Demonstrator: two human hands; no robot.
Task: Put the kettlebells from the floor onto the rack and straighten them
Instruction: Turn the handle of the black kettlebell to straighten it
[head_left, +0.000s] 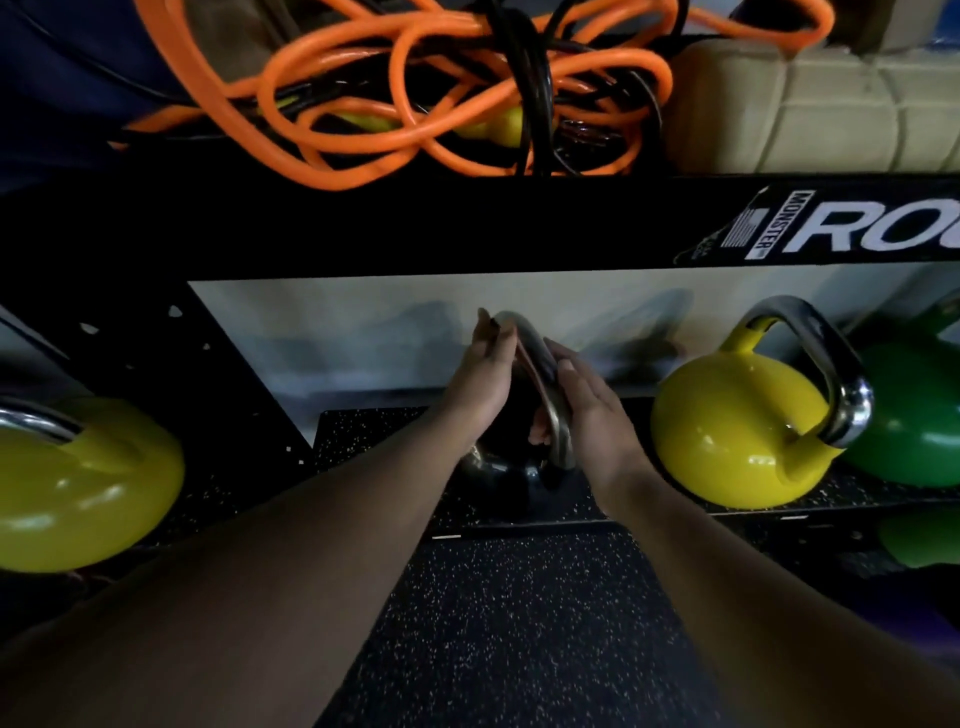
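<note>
A black kettlebell with a steel handle stands on the rack's lower shelf, in the middle of the view. My left hand presses on the left side of its handle. On the right side my right hand lies against the handle, fingers stretched along it. A yellow kettlebell sits on the shelf just to the right, a green kettlebell beyond it. Another yellow kettlebell rests at the far left, outside the rack upright.
The rack's black top beam runs across above my hands. Orange and black cables and a beige cushion lie on the upper shelf. Speckled black rubber flooring stretches below. Another green shape shows at the lower right.
</note>
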